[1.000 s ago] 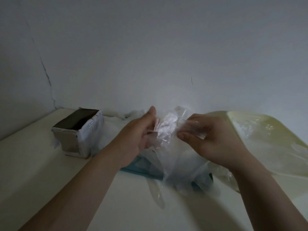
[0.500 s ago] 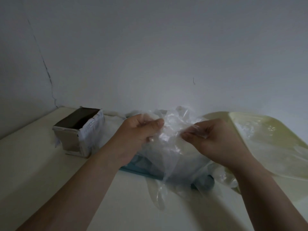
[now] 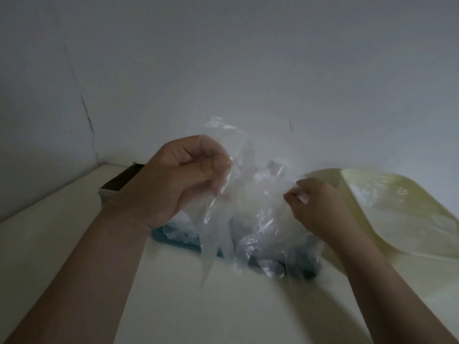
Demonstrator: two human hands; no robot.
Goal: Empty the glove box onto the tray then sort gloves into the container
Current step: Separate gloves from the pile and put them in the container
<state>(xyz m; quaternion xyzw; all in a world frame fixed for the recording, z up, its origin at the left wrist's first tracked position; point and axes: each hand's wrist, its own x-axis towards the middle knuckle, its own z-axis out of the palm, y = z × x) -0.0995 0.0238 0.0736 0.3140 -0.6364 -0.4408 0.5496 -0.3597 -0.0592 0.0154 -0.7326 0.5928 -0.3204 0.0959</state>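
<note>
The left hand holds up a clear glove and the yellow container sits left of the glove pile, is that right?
Not quite: in the head view the yellow container sits right of the glove pile. The left hand does hold up a clear glove.

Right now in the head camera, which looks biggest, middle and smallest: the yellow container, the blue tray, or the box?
1. Yellow container.
2. Blue tray, mostly under gloves.
3. Box, mostly hidden behind the left hand, so tray versus box is unsure.
</note>
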